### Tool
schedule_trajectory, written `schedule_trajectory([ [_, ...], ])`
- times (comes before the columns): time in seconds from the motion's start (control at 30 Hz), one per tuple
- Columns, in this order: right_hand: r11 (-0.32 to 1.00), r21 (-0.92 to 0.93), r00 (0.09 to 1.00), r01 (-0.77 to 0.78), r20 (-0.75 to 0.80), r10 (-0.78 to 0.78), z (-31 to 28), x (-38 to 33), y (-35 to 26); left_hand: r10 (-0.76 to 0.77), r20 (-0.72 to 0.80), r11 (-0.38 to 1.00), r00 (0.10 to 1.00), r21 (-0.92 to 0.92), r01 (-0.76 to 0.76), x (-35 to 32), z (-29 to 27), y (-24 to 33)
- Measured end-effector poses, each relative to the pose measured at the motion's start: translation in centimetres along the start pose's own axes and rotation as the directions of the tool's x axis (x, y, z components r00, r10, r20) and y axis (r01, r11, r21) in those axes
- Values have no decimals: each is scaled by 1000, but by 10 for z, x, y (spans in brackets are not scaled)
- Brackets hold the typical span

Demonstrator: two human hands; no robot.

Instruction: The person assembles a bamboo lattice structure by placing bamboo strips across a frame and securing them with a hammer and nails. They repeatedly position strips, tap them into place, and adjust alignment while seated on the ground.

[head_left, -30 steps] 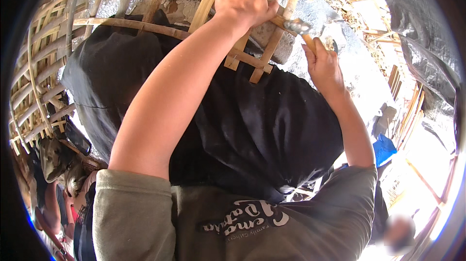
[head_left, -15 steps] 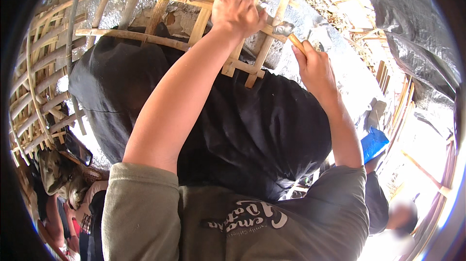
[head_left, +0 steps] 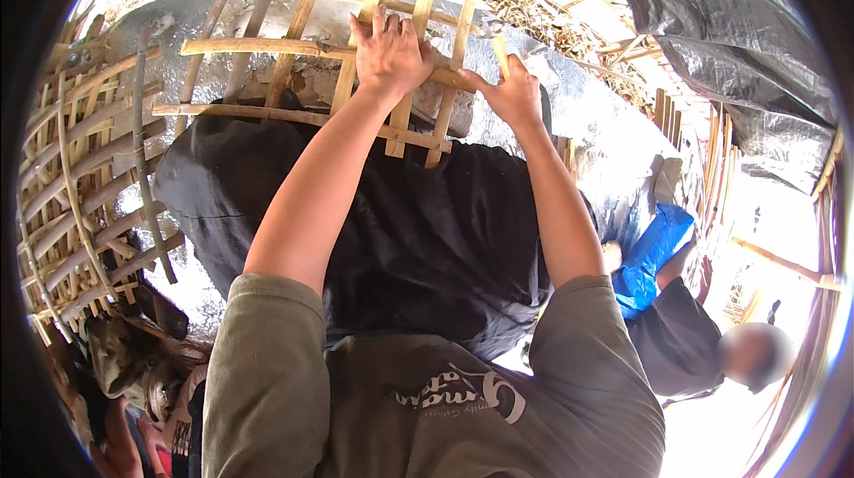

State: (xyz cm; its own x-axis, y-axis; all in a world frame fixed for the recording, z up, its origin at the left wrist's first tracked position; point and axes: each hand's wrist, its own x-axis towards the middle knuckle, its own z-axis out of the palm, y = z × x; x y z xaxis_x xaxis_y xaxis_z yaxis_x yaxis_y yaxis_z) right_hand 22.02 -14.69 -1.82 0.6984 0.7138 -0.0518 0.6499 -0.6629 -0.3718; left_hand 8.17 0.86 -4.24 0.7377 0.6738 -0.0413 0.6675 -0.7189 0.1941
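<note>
Bamboo lattice (head_left: 258, 46) is set at the far side, centre-left, its near edge overlapping black cloth (head_left: 427, 220); its crossed slats are paler on the right, browner on the left. The left hand (head_left: 391, 58) is laid on the pale slats, partly open, fingers spread. A wooden-handled tool (head_left: 502, 58) is gripped in the right hand (head_left: 518, 96), thumb extended leftward; its head is blurred.

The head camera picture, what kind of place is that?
Perhaps a makeshift bamboo workshop: a slatted bamboo lattice lies under the left hand, the right hand holds a wooden-handled tool, and dark plastic sheeting hangs at the right.
</note>
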Motion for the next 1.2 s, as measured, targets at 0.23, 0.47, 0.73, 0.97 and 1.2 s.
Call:
schedule_trajectory([
  [0.23,999,-29,998,-40,51,42,1,-10,-6,12,-97,991,995,-131,-25,-1,1,-5],
  [0.47,1000,-27,999,-6,54,7,4,-10,-12,-42,-216,939,975,-343,-35,3,7,-19],
  [0.73,996,-7,988,-91,125,91,-1,-9,-11,-115,-22,993,993,3,115,19,-29,-83],
  [0.97,999,-4,995,-46,91,46,5,-8,-6,-237,48,946,970,239,219,36,-36,-155],
  [1.2,997,-31,993,-76,84,79,10,-8,-2,-480,-73,868,874,110,485,57,-73,-250],
])
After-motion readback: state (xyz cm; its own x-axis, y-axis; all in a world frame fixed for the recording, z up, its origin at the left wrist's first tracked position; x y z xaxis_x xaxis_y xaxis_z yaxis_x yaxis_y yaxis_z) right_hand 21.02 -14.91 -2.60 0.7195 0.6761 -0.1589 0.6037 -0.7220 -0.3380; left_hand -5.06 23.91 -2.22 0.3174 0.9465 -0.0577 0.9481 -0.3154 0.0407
